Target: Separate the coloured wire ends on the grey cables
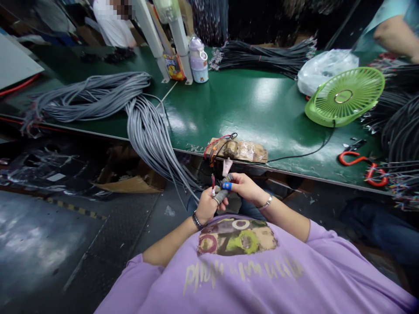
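My left hand (208, 206) is closed around the end of a grey cable. Reddish wire ends (213, 185) stick up from between its fingers. Against it, my right hand (244, 187) has its fingers pinched together. Grey wraps cover fingertips of both hands, and a blue band (227, 186) circles a right finger. What the right fingers hold is hidden. A large bundle of grey cables (150, 126) hangs over the table edge towards my left hand. Just beyond my hands, a taped wooden block (245, 150) with red, orange and black wires lies at the edge.
On the green table (235, 100) stand a green fan (343, 96) and a lilac bottle (198, 61). Red-handled scissors (353, 158) lie at right, near black cable bundles (402, 117). More black cables (262, 56) and a plastic bag (327, 65) lie behind. Other people are across the table.
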A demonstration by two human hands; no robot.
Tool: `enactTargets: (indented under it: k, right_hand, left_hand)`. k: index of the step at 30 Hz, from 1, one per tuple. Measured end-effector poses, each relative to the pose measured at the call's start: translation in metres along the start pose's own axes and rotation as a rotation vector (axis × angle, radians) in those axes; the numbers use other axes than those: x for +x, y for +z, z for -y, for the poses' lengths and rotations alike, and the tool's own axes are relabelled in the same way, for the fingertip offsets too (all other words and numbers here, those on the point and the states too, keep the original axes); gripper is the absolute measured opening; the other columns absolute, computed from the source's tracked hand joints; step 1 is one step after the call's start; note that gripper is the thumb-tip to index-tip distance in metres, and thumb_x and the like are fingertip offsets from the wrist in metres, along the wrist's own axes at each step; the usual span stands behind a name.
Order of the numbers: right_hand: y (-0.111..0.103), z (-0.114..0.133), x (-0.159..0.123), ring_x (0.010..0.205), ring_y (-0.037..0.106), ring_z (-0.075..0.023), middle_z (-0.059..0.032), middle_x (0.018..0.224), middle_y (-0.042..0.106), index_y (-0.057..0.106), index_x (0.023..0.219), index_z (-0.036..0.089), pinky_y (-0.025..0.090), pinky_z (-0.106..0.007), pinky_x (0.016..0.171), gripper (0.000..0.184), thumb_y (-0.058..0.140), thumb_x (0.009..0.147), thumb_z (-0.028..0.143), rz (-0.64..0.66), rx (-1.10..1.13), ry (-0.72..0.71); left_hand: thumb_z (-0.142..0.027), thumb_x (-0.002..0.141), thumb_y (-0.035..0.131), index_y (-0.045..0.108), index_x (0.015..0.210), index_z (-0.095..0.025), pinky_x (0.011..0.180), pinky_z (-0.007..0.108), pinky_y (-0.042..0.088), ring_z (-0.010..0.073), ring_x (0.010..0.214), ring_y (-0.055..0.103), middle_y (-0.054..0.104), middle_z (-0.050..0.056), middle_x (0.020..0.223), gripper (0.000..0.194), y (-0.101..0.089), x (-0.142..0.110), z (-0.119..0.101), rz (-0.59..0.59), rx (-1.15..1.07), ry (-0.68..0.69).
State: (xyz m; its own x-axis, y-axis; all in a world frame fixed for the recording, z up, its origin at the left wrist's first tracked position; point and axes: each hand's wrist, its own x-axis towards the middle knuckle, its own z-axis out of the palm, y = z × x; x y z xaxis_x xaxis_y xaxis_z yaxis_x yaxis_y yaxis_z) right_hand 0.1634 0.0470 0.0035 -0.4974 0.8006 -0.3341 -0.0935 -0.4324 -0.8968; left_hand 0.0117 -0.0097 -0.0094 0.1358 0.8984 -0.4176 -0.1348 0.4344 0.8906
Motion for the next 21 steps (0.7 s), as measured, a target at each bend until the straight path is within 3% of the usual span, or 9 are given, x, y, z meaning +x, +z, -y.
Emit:
enactTargets:
  k: [4,14,21]
  right_hand:
    - [0.0021,0.0005,-0.0003,0.06,0.054,-0.0102,-0.0015,0.067,0.065,0.067,0.076,0.012,0.043,-0.024,0.06,0.03,0.078,0.065,0.037,0.008,-0.049,0.001]
    - [0.0038,0.0019,0.0023,0.055,0.047,-0.0073,0.0026,0.06,0.057,0.062,0.069,0.012,0.036,-0.02,0.052,0.036,0.083,0.056,0.038,-0.122,0.005,0.005]
    - [0.0017,-0.0014,0.0033,0.06,0.05,-0.0078,0.0008,0.069,0.061,0.064,0.08,0.012,0.038,-0.021,0.057,0.037,0.079,0.063,0.041,0.009,0.023,0.024]
  left_hand:
    - [-0.043,0.074,0.068,0.055,0.069,-0.014,0.037,0.018,0.03,0.0085,0.036,0.052,0.06,0.0,0.051,0.032,-0.0006,0.0008,-0.0025,0.107,-0.015,-0.057]
    - [-0.043,0.073,0.069,0.055,0.07,-0.015,0.036,0.017,0.032,0.0077,0.037,0.051,0.061,-0.001,0.052,0.032,0.0009,0.0022,-0.0022,-0.049,-0.135,0.022]
    - [-0.042,0.073,0.069,0.056,0.067,-0.014,0.036,0.017,0.03,0.0076,0.035,0.05,0.06,-0.001,0.05,0.031,0.0007,0.0022,-0.0043,-0.002,-0.066,-0.019]
